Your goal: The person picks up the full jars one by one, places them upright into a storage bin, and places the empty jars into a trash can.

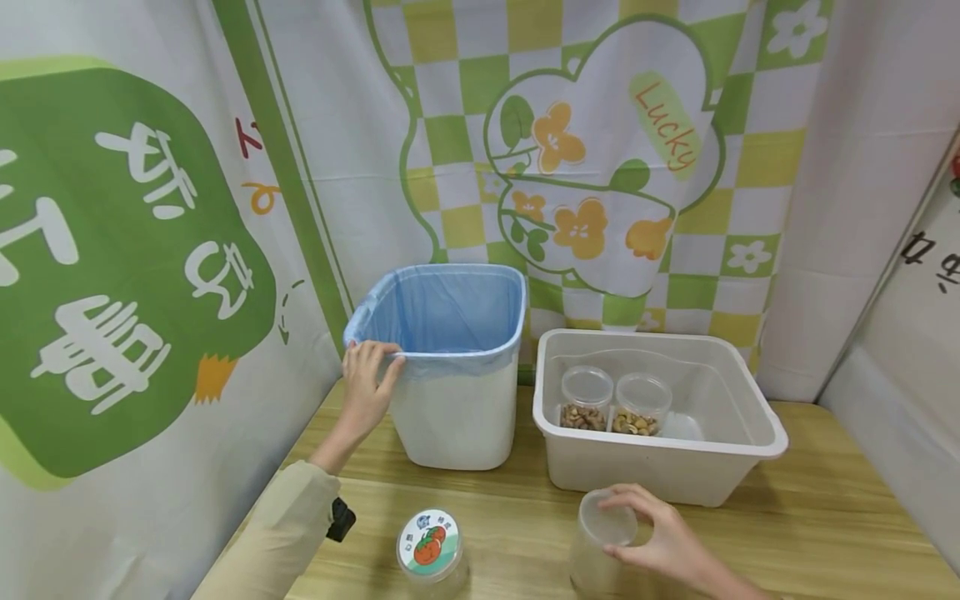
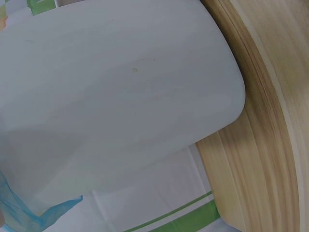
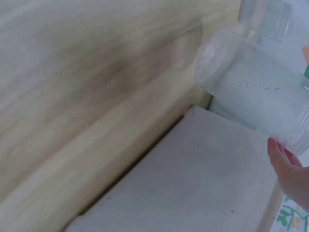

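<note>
My left hand [image 1: 367, 383] grips the near left rim of a white trash can [image 1: 457, 417], with the thumb on the front and fingers over the top edge. A blue trash bag [image 1: 465, 308] lines the can and folds over its rim. My right hand [image 1: 667, 537] holds a clear plastic jar [image 1: 592, 562] near its top, between thumb and fingers. Small dark specks dot the wall of that jar [image 3: 256, 82] in the right wrist view. Another jar [image 1: 431, 546], with a tomato-printed lid, stands to the left on the table.
Behind my right hand sits a light grey plastic tub [image 1: 637, 467]. Inside it are two clear jars, a left one [image 1: 587, 392] and a right one [image 1: 641, 400], with brownish, nut-like contents low down. A printed curtain [image 1: 465, 125] hangs behind the wooden table [image 1: 832, 517].
</note>
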Available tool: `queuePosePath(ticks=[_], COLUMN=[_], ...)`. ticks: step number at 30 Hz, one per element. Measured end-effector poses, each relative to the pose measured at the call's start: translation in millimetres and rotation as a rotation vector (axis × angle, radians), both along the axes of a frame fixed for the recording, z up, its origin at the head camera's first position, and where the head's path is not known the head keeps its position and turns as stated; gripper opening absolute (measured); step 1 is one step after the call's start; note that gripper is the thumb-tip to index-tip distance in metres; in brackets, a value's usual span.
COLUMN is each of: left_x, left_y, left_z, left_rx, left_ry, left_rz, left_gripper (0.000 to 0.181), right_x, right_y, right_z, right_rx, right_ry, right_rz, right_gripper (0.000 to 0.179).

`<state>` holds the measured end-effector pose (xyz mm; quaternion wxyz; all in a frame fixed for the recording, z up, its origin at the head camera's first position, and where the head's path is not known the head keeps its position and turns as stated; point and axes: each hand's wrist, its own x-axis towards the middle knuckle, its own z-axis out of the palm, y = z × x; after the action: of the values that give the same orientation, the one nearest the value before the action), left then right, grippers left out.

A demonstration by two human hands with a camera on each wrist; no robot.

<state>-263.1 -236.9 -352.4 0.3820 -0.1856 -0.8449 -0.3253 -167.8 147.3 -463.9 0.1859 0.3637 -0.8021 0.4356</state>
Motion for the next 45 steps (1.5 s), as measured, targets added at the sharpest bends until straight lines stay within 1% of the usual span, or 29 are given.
queuePosePath(ticks=[6, 11, 15, 18, 21, 25, 29, 32, 36, 40, 42, 44, 45], left_x=[1.1, 2.1, 2.5, 2.7, 3.0, 3.0, 3.4, 3.2, 2.3, 0.5, 0.0, -0.8, -0.8], left_y=[0.5, 1.3, 1.0, 0.8, 0.6, 1.0, 1.2, 0.9, 0.5, -0.1, -0.3, -0.8, -0.8], left_z=[0.0, -0.5, -0.9, -1.2, -1.3, -1.2, -1.0, -1.0, -1.2, -1.8, -1.9, -2.2, -2.3], left_rx=[-0.004, -0.001, 0.001, 0.003, 0.002, -0.001, 0.001, 0.002, 0.002, 0.001, 0.001, -0.002, -0.002], left_ry=[-0.004, 0.002, 0.010, 0.015, 0.018, 0.019, 0.013, 0.012, 0.012, 0.016, 0.018, 0.023, 0.023], left_rz=[0.000, -0.003, -0.002, -0.002, 0.002, 0.005, 0.003, 0.003, -0.001, -0.004, -0.004, -0.001, -0.001], left_gripper=[0.011, 0.011, 0.011, 0.011, 0.011, 0.010, 0.010, 0.010, 0.011, 0.011, 0.012, 0.012, 0.012], right_x=[-5.2, -11.2, -13.9, -13.3, -10.0, -4.3, -3.1, -6.4, -15.5, -26.1, -30.0, -33.8, -35.9], right_y=[-1, -2, -3, -5, -10, -16, -19, -20, -19, -18, -18, -19, -19], right_z=[9.0, 14.4, 22.8, 32.7, 46.8, 67.2, 80.5, 84.1, 81.7, 78.2, 79.2, 81.6, 82.7], right_rx=[0.013, -0.019, -0.032, -0.023, -0.022, -0.031, -0.030, -0.030, -0.036, -0.030, -0.028, -0.037, -0.044], right_ry=[0.009, 0.004, -0.012, -0.018, -0.002, 0.032, 0.042, 0.048, 0.044, -0.016, -0.048, -0.051, -0.038], right_rz=[-0.033, -0.021, -0.008, -0.023, -0.028, -0.007, 0.003, 0.003, -0.001, -0.017, -0.023, -0.014, -0.002], right_gripper=[0.049, 0.049, 0.048, 0.047, 0.045, 0.042, 0.041, 0.041, 0.042, 0.042, 0.041, 0.040, 0.040])
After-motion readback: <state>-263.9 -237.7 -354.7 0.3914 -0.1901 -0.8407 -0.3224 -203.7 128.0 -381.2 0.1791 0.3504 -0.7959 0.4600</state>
